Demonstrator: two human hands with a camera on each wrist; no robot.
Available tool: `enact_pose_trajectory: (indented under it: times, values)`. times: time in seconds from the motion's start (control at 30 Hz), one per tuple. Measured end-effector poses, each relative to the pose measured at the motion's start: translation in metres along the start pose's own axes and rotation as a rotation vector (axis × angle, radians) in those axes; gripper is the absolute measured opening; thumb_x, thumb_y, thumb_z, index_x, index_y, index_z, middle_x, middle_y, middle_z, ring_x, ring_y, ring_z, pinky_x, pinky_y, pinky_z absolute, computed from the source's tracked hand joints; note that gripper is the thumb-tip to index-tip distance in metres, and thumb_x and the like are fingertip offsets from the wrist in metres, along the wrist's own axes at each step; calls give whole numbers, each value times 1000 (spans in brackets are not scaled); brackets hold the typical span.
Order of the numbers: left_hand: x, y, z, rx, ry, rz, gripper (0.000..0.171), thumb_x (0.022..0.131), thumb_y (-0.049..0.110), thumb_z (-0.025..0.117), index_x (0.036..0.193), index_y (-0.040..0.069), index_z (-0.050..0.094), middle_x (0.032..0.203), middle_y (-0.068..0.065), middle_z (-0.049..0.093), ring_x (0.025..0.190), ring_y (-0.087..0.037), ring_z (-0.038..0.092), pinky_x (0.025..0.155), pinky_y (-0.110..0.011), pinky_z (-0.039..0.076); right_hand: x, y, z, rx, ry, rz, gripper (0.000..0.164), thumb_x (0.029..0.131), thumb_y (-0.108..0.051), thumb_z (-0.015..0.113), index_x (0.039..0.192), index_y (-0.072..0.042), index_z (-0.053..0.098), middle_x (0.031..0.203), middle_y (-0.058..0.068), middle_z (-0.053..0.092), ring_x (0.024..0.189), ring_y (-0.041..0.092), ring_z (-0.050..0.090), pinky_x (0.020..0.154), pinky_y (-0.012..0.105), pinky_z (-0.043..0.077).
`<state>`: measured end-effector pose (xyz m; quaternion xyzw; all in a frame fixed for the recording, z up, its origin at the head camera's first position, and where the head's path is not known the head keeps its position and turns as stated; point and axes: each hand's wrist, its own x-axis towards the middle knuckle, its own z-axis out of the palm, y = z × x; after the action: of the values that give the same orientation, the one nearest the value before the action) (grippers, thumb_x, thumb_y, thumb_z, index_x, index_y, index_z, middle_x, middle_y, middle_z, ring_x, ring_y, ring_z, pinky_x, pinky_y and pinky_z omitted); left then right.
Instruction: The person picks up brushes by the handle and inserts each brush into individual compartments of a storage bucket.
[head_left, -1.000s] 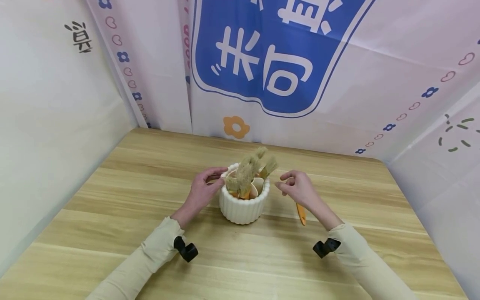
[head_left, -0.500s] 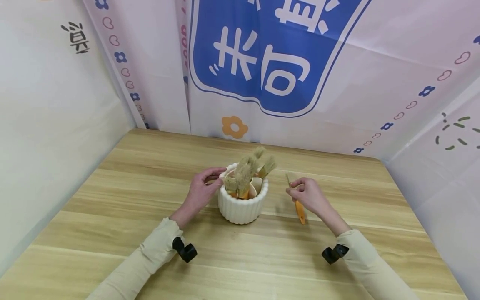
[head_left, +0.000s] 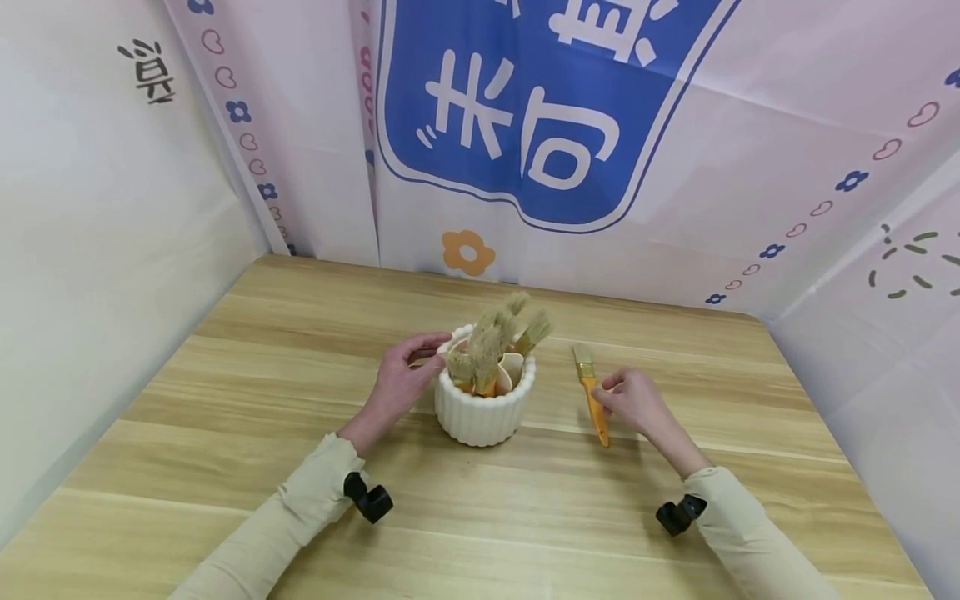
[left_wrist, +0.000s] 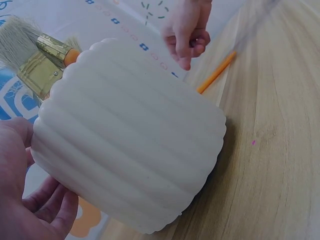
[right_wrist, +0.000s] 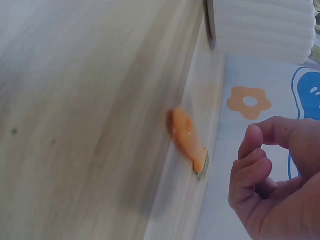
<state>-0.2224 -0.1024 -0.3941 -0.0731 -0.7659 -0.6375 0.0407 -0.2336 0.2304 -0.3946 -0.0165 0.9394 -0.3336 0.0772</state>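
A white ribbed pot [head_left: 480, 417] stands on the wooden table, with several bristle brushes [head_left: 487, 346] sticking up out of it. At its left side my left hand [head_left: 401, 375] grips the pot, fingers at the rim and wall in the left wrist view. To the right lies a flat paintbrush [head_left: 590, 400] with an orange handle, its pale bristles pointing away from me. My right hand [head_left: 630, 400] is close beside its handle, fingers loosely bent with nothing between them; the right wrist view shows a gap between the fingertips and the orange handle [right_wrist: 187, 135].
The wooden table [head_left: 480, 533] reaches back to a printed cloth wall [head_left: 315, 192] with a blue sign and an orange flower. White cloth panels close in both sides. A pale curved piece [head_left: 512, 367] is also in the pot.
My right hand has moved from near the pot towards the right and nearer to me, uncovering the paintbrush's bristles and ferrule. The left hand has stayed at the pot.
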Motion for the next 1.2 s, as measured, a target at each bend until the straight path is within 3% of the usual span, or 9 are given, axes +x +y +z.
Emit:
enact_pose_trajectory:
  times: [0.3, 0.53, 0.7, 1.2]
  values:
    - [0, 0, -2, 0, -1, 4, 34, 89, 7, 56, 122, 4, 60, 128, -15, 58, 113, -28, 56, 93, -37, 52, 2, 4, 1, -60, -24, 48, 28, 84, -18, 60, 94, 7, 63, 68, 12, 70, 61, 11, 55, 54, 21, 42]
    - [0, -1, -3, -11, 7, 5, 33, 88, 6, 56, 121, 3, 60, 126, -16, 59, 112, -28, 57, 88, -26, 52, 7, 6, 5, -105, -44, 49, 20, 81, -17, 61, 70, -1, 67, 58, 6, 65, 46, 7, 36, 44, 19, 28]
    - [0, -2, -3, -17, 10, 17, 34, 87, 4, 56, 121, 1, 60, 124, -19, 59, 110, -29, 57, 83, -18, 51, 13, 4, 9, -153, -56, 67, 23, 83, -20, 62, 70, -2, 68, 55, 3, 62, 47, 7, 38, 45, 19, 28]
    - [-1, 0, -2, -11, 0, -1, 34, 87, 6, 55, 121, 3, 60, 125, -16, 59, 112, -28, 57, 87, -26, 53, 25, 3, 15, -165, -41, 49, 33, 80, -15, 60, 50, -4, 64, 36, -11, 41, 38, 4, 28, 39, 16, 19]
